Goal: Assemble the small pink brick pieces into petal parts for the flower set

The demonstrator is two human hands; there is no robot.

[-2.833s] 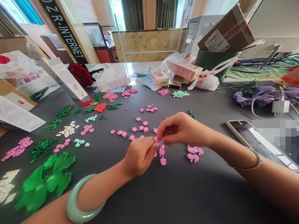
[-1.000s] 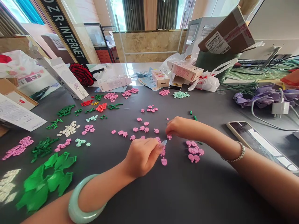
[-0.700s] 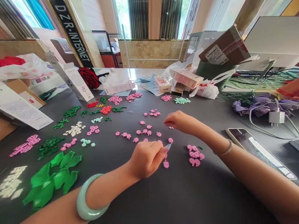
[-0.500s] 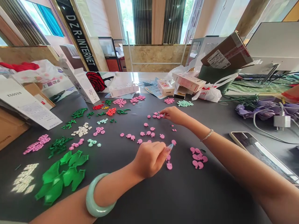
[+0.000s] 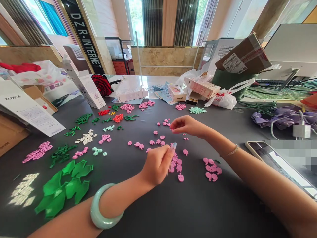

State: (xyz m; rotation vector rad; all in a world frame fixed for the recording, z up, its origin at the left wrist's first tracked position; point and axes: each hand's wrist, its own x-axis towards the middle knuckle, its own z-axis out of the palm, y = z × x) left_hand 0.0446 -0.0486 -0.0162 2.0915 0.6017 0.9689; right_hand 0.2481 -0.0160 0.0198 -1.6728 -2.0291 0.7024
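Observation:
My left hand [image 5: 158, 164] is closed over the table, its thumb pressed to the curled fingers; whatever lies inside is hidden. Just right of it, partly covered, is a pile of pink round pieces [image 5: 178, 162]. Farther off, my right hand [image 5: 186, 126] has thumb and forefinger pinched together; anything between the tips is too small to make out. Those tips are beside a cluster of small pink pieces [image 5: 166, 123]. Loose pink tabbed pieces [image 5: 158, 141] lie between the hands. Another group of pink round pieces [image 5: 211, 168] sits under my right forearm's left side.
Large green leaf pieces [image 5: 71, 185], cream pieces [image 5: 86, 136] and dark green pieces [image 5: 61, 154] are sorted at left. A phone [image 5: 269, 155] lies at right near a white charger [image 5: 301, 131]. Boxes [image 5: 201, 87] and a plastic bag [image 5: 224, 99] stand along the back.
My right hand has come slightly away from the small pink cluster, toward me. My left hand has tilted its thumb upward and shifted a little, baring more of the pink pile beside it.

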